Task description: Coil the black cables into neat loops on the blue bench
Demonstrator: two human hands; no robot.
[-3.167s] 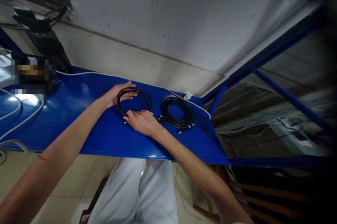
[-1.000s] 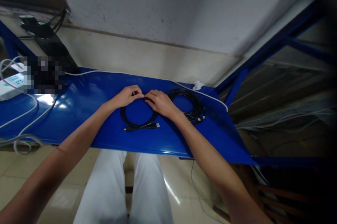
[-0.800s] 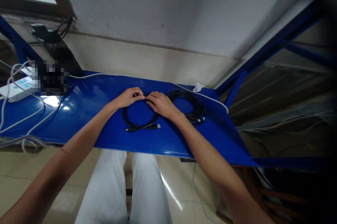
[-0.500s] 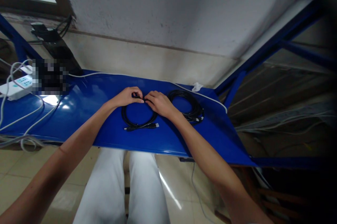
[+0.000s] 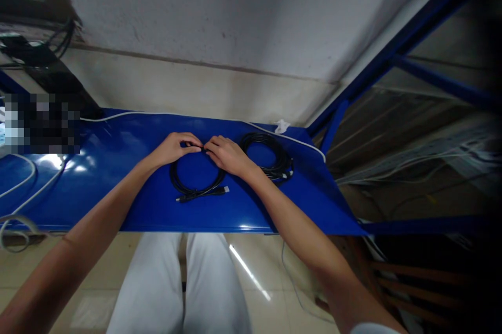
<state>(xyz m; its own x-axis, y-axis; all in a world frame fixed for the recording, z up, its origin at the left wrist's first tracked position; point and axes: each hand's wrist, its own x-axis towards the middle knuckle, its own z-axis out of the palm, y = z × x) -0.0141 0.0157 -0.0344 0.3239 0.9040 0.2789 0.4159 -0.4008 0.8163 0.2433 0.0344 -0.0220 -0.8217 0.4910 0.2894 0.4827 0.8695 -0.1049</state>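
A coiled black cable (image 5: 196, 187) lies on the blue table (image 5: 129, 187) in front of me, its two plug ends sticking out at the near side. My left hand (image 5: 172, 147) and my right hand (image 5: 224, 154) meet at the far side of the coil, fingers pinched together on the cable there. A second coiled black cable (image 5: 270, 157) lies just to the right, behind my right wrist, untouched.
A white cord (image 5: 157, 113) runs along the table's back edge to a small white piece (image 5: 281, 126). More white cords (image 5: 23, 187) lie at the left by a blurred dark block. A blue frame (image 5: 392, 57) and loose cables stand to the right. My legs are below the table.
My hands went from lying on the coil's left and near sides to pinching its far side together. The coil's plug ends now lie toward me. The view has shifted slightly.
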